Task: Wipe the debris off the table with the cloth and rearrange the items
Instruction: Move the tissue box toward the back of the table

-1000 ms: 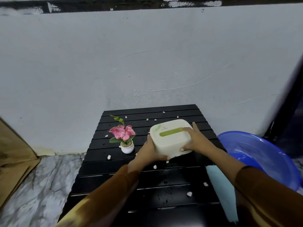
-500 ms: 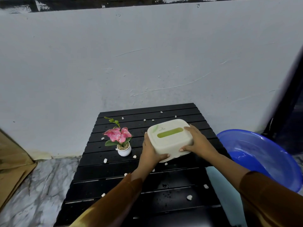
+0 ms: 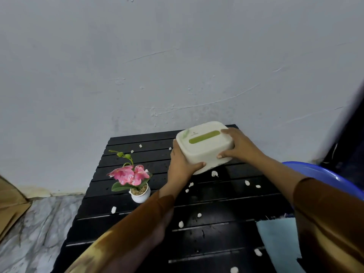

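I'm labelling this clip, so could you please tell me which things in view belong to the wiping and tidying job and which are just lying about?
Part of the job:
- black slatted table
- white debris bits
- light blue cloth
- cream box, held in both hands, left and right
- potted pink flower

Just lying about:
- blue basin
- cardboard

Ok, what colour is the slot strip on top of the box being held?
Green, on a cream box; clearest in the head view.
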`<state>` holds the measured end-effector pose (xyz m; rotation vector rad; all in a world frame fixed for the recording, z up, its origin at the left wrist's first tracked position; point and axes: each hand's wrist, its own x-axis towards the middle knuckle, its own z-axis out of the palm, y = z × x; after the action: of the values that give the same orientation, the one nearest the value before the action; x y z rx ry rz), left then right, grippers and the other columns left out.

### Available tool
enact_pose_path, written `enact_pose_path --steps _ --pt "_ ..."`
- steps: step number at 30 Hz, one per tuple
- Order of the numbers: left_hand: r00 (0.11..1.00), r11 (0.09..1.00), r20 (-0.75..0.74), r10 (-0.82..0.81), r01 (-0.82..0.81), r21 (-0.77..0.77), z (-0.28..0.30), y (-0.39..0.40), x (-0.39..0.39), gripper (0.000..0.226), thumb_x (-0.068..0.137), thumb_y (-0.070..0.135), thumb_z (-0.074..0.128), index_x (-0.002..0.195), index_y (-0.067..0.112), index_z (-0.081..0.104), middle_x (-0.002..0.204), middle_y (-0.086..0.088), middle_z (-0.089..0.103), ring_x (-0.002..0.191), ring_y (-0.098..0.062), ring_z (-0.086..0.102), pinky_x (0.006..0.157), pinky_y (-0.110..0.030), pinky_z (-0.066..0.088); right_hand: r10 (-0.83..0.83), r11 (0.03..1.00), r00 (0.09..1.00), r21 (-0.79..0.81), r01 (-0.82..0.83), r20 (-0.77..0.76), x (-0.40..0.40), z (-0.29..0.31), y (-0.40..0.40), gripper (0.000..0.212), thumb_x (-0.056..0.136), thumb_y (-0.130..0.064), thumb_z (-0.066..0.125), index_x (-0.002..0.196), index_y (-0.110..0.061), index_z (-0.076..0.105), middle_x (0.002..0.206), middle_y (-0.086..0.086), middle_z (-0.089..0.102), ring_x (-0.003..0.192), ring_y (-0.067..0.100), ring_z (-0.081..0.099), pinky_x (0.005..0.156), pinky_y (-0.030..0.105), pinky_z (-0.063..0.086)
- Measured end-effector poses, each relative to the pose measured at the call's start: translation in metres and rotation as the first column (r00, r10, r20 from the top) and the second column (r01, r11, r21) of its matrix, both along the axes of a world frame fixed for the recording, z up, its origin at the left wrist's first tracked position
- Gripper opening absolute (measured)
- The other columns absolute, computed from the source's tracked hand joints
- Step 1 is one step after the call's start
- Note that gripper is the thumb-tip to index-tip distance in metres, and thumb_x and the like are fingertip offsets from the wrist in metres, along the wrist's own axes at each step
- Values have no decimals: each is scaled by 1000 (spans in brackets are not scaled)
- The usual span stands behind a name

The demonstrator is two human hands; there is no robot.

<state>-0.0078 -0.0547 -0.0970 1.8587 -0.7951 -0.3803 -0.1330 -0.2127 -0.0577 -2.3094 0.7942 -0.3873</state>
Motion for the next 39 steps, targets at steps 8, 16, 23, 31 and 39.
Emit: enact_pose_path --steps 8,16,23,31,39 --pt "997 998 59 51 -53 35 -5 -46 30 103 56 33 85 138 22 25 133 -7 48 120 -27 50 89 -52 50 -12 1000 1000 2 12 9 34 -6 -43 90 65 -19 83 141 -17 35 149 4 29 134 23 34 111 38 33" --pt "997 995 53 63 -68 80 -23 -58 38 101 57 32 85 138 24 24 133 -6 47 120 -28 49 90 -50 49 -1 999 1000 54 1 -14 46 -26 -53 89 68 -17 82 142 -16 33 149 4 28 134 21 34 104 28 31" --pt "998 993 42 46 -51 105 -21 -55 37 104 57 35 84 140 26 21 136 -5 45 122 -29 47 93 -53 48 -14 997 1000 74 15 -18 45 -27 -50 88 70 -18 79 143 -20 30 151 1 26 134 20 33 97 23 28" --pt "1000 991 -2 27 -27 131 0 -43 26 125 62 32 83 150 15 -4 152 -9 29 138 -30 32 108 -49 38 -38 994 997 100 45 -69 38 -8 -30 99 70 -18 80 148 -19 20 160 4 2 146 21 16 114 35 24" --pt "998 997 62 -35 30 67 39 12 -7 89 72 16 75 145 10 26 139 -10 44 130 -25 43 94 -27 38 8 1000 1000 26 -7 -19 10 33 35 85 73 -13 77 144 -16 31 155 2 27 140 20 28 110 31 29"
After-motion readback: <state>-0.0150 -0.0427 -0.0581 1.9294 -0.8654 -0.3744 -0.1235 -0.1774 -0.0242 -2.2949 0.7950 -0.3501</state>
